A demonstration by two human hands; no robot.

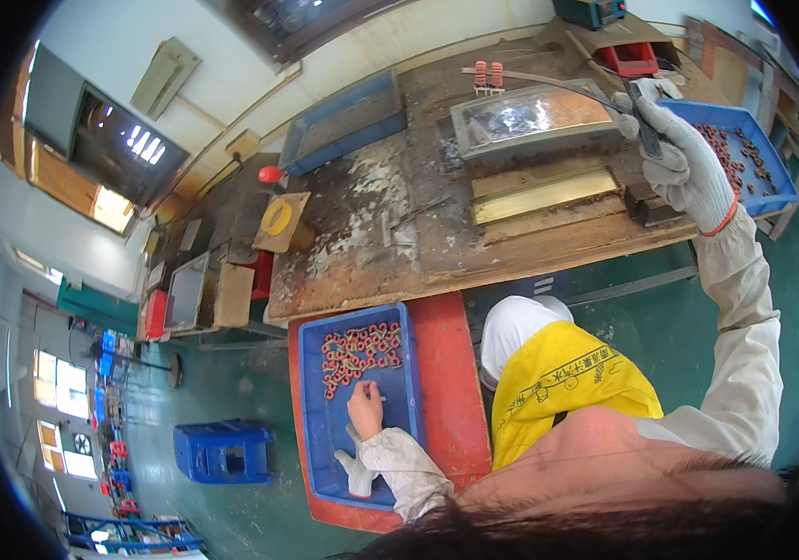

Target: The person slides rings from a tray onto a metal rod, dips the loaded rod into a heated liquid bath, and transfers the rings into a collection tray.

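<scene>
Two red coils (488, 77) at the far end of a long-handled tool (647, 131), beside a shiny metal tray (534, 117).
The gloved right hand (688, 166) has its fingers wrapped round the tool's dark handle, above the worn surface (334, 266); the bare left hand (366, 411) is over a blue bin (418, 411) near many small red coils (362, 350), fingers curled, though whether they pinch anything I cannot tell.

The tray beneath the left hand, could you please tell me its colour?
The tray is blue; it shows best in the head view.
</scene>
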